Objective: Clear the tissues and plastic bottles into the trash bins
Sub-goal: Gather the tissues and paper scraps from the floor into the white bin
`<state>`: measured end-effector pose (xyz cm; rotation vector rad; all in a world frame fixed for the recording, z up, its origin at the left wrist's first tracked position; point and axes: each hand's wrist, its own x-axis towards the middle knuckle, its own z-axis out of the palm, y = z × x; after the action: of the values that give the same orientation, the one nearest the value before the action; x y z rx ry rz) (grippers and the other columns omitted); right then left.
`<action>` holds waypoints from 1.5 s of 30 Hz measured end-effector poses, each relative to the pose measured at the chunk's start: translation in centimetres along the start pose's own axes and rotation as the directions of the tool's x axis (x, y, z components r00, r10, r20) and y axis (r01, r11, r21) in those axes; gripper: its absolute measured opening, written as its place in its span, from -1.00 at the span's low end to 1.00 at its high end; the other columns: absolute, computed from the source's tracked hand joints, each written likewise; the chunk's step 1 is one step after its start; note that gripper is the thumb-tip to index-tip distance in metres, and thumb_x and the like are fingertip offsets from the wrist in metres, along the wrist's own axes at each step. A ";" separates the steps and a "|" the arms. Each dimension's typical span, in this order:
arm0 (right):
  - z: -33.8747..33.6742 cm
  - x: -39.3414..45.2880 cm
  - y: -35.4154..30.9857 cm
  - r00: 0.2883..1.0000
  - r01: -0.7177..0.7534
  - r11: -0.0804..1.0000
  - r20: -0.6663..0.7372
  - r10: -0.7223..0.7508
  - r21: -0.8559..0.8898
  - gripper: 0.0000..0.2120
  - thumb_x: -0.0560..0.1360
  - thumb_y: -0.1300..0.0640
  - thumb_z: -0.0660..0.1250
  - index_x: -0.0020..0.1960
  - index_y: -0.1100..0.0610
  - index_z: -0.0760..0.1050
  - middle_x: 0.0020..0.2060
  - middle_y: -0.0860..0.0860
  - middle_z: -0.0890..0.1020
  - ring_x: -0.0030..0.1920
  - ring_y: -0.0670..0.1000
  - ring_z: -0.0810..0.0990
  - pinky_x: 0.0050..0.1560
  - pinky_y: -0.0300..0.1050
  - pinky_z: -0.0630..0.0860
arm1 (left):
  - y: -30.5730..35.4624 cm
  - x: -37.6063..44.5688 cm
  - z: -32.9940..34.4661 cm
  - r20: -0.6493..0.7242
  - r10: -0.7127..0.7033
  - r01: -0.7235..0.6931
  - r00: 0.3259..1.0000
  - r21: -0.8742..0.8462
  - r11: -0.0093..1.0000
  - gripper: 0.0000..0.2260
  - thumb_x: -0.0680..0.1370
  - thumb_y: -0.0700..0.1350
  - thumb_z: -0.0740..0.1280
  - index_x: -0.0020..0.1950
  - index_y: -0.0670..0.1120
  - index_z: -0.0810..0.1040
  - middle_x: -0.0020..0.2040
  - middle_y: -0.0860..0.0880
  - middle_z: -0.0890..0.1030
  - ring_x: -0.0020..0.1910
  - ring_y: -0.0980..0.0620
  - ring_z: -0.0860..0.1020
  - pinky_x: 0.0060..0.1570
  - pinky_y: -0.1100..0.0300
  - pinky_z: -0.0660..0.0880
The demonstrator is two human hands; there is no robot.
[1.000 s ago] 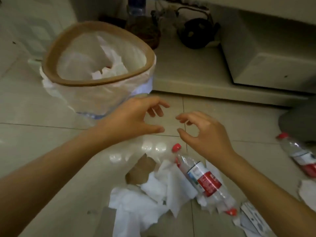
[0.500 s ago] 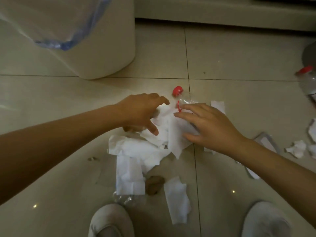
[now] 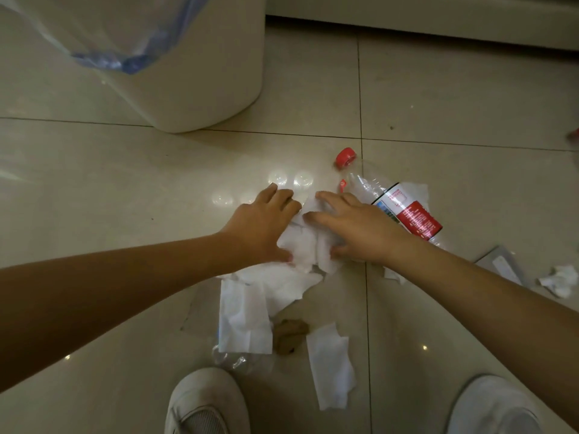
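Note:
A heap of white tissues lies on the tiled floor in front of me. My left hand presses on its left side and my right hand on its right, fingers curled around the top wad between them. More tissue sheets trail toward my feet, and one strip lies apart. A clear plastic bottle with a red cap and red label lies just right of my right hand. The white trash bin with a clear liner stands at the upper left.
My two white shoes stand at the bottom edge. A brown paper scrap and a clear wrapper lie near them. A crumpled tissue and a flat grey packet lie at right. A low ledge runs along the top.
My view dropped from the bin's open top down to the floor. Both hands went from hovering open in the air down onto the tissue heap and gathered it between them.

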<state>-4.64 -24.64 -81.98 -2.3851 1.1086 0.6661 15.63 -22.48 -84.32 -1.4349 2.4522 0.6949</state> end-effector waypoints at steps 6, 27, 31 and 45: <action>1.3 0.1 0.3 0.988 -0.025 1.000 -0.150 0.026 0.012 -0.60 0.44 0.16 0.34 0.27 0.06 0.40 0.15 0.09 0.43 0.09 0.13 0.46 -0.25 -0.07 0.34 | -1.1 0.0 0.5 -0.200 0.194 -0.173 0.960 0.119 0.978 -0.70 0.40 -0.04 0.45 0.09 -0.07 0.54 0.05 -0.07 0.56 -0.04 -0.10 0.55 -0.47 0.17 0.39; -6.8 -4.3 1.4 0.705 0.020 0.944 -0.674 0.220 0.329 -0.67 0.37 0.31 0.41 0.11 0.08 0.59 -0.02 -0.03 0.64 -0.08 0.02 0.60 -0.14 0.04 0.57 | -3.6 -2.0 -10.1 -0.651 0.182 -0.182 0.737 0.069 0.981 -0.67 0.59 0.11 0.13 0.14 -0.02 0.58 -0.15 -0.04 0.65 -0.39 -0.07 0.57 -0.48 0.08 0.50; -9.3 -5.0 1.4 0.621 0.050 0.982 -0.776 0.112 0.181 -0.73 0.39 0.27 0.40 0.07 0.09 0.58 -0.08 0.02 0.64 -0.19 0.04 0.60 -0.32 0.03 0.58 | -4.4 -2.7 -12.3 -0.681 0.220 -0.205 0.698 0.105 0.973 -0.76 0.63 0.05 0.10 0.22 0.03 0.43 0.04 -0.09 0.63 -0.29 -0.12 0.61 -0.40 0.02 0.55; -23.3 -4.4 -3.4 0.157 0.288 0.955 -0.987 0.030 0.075 -0.78 0.38 0.32 0.38 0.02 0.23 0.60 0.01 0.15 0.56 -0.02 0.02 0.52 -0.10 -0.25 0.52 | -5.4 -8.3 -24.5 -0.830 0.428 0.038 0.358 0.471 0.881 -0.79 0.62 -0.09 0.27 0.13 -0.14 0.64 0.18 -0.16 0.61 -0.16 -0.09 0.66 -0.35 0.06 0.60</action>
<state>1.15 -33.04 -60.32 -2.4888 1.2095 -1.3579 25.71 -30.67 -61.27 -1.5529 3.2796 -0.9603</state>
